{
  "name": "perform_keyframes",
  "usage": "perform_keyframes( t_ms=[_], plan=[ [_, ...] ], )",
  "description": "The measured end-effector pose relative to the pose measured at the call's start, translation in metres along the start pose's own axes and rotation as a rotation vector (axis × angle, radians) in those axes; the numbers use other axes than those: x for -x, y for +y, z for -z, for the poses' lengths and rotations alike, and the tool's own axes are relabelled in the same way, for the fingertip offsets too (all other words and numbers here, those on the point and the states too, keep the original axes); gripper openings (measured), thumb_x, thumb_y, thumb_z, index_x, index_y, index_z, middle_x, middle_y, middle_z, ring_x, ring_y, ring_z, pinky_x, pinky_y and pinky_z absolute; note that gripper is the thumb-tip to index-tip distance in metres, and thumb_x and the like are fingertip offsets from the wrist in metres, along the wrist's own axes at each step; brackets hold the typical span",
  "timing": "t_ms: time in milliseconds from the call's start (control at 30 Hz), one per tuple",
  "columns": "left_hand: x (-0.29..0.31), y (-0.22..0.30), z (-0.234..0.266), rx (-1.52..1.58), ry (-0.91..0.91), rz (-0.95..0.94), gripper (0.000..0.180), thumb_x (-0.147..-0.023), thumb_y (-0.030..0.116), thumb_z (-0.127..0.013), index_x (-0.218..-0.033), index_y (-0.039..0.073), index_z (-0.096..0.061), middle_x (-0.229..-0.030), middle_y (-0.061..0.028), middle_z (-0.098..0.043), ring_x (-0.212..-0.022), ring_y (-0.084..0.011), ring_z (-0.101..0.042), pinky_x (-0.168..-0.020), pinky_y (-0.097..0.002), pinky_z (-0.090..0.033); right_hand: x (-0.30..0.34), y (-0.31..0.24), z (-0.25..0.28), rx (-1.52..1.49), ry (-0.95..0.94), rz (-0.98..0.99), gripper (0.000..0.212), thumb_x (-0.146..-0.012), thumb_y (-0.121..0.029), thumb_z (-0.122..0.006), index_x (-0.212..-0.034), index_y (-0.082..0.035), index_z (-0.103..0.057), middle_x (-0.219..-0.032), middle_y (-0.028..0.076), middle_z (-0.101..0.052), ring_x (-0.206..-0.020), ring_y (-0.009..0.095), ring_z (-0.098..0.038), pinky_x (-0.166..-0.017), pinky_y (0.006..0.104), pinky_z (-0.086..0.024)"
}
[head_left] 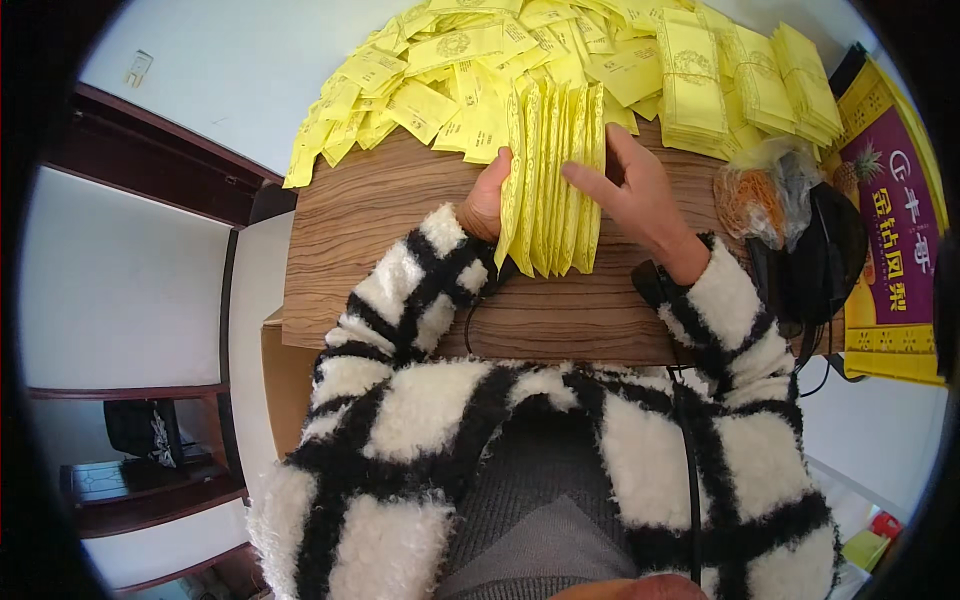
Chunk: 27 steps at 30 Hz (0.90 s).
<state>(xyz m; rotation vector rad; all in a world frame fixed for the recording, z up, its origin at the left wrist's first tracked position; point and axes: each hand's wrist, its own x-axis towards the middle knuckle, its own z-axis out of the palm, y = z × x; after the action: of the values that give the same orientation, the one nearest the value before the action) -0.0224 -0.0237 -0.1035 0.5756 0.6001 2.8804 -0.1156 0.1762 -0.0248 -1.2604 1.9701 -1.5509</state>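
Observation:
Between my two hands stands a fanned row of several long yellow paper packets point(548, 190), their narrow edges toward me, over the near part of the wooden table. My left hand point(486, 198) grips the row from its left side, thumb up along the outermost packet and the other fingers mostly hidden. On the opposite side my right hand point(640, 185) holds the row, its thumb lying across the edges and its fingers at the right-hand packet. Beyond the hands spreads a loose pile of similar yellow packets point(430, 105).
Banded stacks of yellow packets point(692, 85) stand at the back right of the wood-grained table point(390, 215). Nearer lies a clear plastic bag of tan rubber bands point(752, 205), beside a black object point(825, 245). A yellow and purple box point(895, 230) is at the far right. A cardboard box point(283, 380) shows below the table's left edge.

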Motion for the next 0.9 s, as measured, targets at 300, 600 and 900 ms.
perform_keyframes(
  t_ms=[300, 600, 900],
  plan=[
    [0.002, -0.001, -0.001, -0.122, 0.025, 0.003, 0.074, -0.097, 0.057, -0.051, -0.15, 0.008, -0.037, -0.144, -0.0117, -0.051, -0.129, -0.0269, -0.051, -0.11, -0.0442, -0.041, 0.001, 0.003, 0.0, -0.012, 0.032, 0.002, 0.042, -0.093, -0.022, -0.068, -0.124, 0.003, -0.055, -0.107, 0.006, -0.065, -0.095, 0.011, -0.058, -0.084, 0.0274, -0.048],
    [0.001, -0.003, -0.009, -0.137, 0.206, 0.012, 0.073, -0.097, 0.056, -0.051, -0.149, 0.007, -0.037, -0.144, -0.0122, -0.05, -0.129, -0.0272, -0.051, -0.111, -0.0443, -0.04, 0.005, -0.011, 0.001, 0.098, 0.044, 0.052, 0.048, -0.091, -0.03, -0.069, -0.123, 0.003, -0.055, -0.106, 0.013, -0.067, -0.095, 0.017, -0.062, -0.085, 0.0315, -0.049],
    [0.001, -0.004, -0.01, -0.237, 0.194, -0.011, 0.07, -0.099, 0.053, -0.049, -0.15, 0.007, -0.036, -0.145, -0.0131, -0.049, -0.13, -0.0282, -0.051, -0.111, -0.0446, -0.04, 0.004, -0.01, 0.001, 0.131, 0.052, 0.028, 0.052, -0.092, -0.036, -0.067, -0.125, 0.003, -0.054, -0.109, 0.017, -0.068, -0.098, 0.025, -0.065, -0.088, 0.036, -0.049]
  ],
)
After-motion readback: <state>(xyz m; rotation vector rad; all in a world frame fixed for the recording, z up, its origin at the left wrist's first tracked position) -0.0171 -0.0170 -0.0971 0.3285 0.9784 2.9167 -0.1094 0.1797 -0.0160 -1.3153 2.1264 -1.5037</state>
